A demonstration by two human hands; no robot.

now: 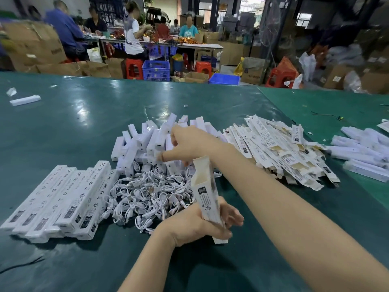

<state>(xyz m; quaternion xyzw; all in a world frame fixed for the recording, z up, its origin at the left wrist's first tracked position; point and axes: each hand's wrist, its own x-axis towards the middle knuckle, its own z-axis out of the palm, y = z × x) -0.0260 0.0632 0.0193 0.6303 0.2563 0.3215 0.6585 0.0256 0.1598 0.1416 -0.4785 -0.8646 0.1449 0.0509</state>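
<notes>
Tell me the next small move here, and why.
Probably lift one piece from the pile of white units with the right hand and bring it to the carton. The left hand grips that carton with its open end up, and the right hand reaches into the pile.

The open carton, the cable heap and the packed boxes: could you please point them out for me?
open carton (207, 199), head view, its printed front face.
cable heap (147, 192), head view, middle of the tangle.
packed boxes (63, 199), head view, top of the row.

A green table (84, 123) fills the foreground; behind stand red stools (134, 69), blue crates (156, 71), cardboard boxes (37, 45); daylight enters windows (249, 7).
</notes>
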